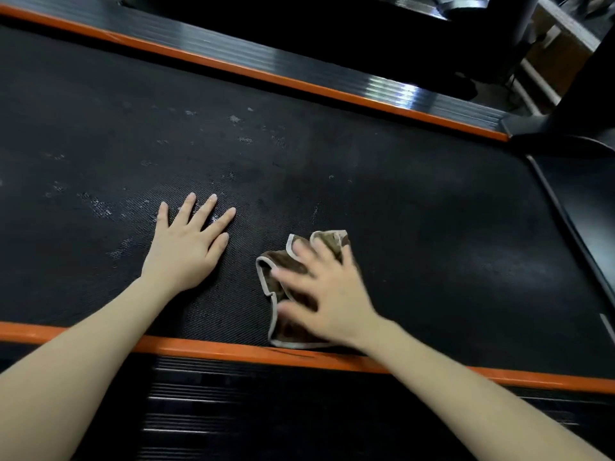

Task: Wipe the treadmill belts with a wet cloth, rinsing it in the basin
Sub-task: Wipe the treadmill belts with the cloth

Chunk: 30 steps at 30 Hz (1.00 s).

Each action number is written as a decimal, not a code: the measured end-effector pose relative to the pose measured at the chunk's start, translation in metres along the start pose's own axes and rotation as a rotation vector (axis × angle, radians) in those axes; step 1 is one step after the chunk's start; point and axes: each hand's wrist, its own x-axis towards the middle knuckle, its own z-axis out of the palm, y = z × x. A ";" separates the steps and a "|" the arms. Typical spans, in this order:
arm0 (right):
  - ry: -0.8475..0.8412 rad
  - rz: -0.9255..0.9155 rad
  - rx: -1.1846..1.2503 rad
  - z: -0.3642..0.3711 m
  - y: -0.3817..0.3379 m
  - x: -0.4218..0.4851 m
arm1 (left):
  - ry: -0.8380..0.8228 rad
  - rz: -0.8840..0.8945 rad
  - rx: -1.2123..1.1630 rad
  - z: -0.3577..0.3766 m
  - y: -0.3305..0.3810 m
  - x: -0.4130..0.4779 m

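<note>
Brown cloth [286,331], edged in pale binding, is lying crumpled on the treadmill belt [432,244], with its nearest edge meeting or almost meeting the near orange strip [206,351]. The right hand [327,294] is pressing down on it with fingers straight and spread, palm over the middle of the cloth and not curling round it. Spreading them that way is putting weight across more of the fabric, so more of it is rubbing the belt at once. This hand is showing blurred (a sign, I judge, of a wiping stroke under way).

The left hand [186,247] is lying flat on the bare belt just beside the cloth, fingers straight and fanned, holding nothing. It is probably serving as a prop while the person is leaning in over the near ribbed rail [233,410].

Beyond and to the left of that hand, pale smudges [96,204] are showing on the dark textured surface, so that stretch is likely waiting for the cloth.

Further out, the far orange strip [266,78] is running along the belt's other edge, and a black upright [579,78] is standing at the right. The basin is not appearing anywhere in view.
</note>
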 end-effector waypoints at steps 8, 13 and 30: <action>0.141 0.055 -0.155 0.022 0.053 0.030 | 0.016 0.021 -0.007 0.003 -0.003 -0.001; 0.101 0.398 -0.167 0.001 0.123 -0.031 | 0.029 0.030 -0.012 0.004 -0.002 -0.001; 0.063 0.052 -0.262 0.002 0.010 -0.007 | 0.006 0.025 -0.026 -0.004 -0.001 -0.003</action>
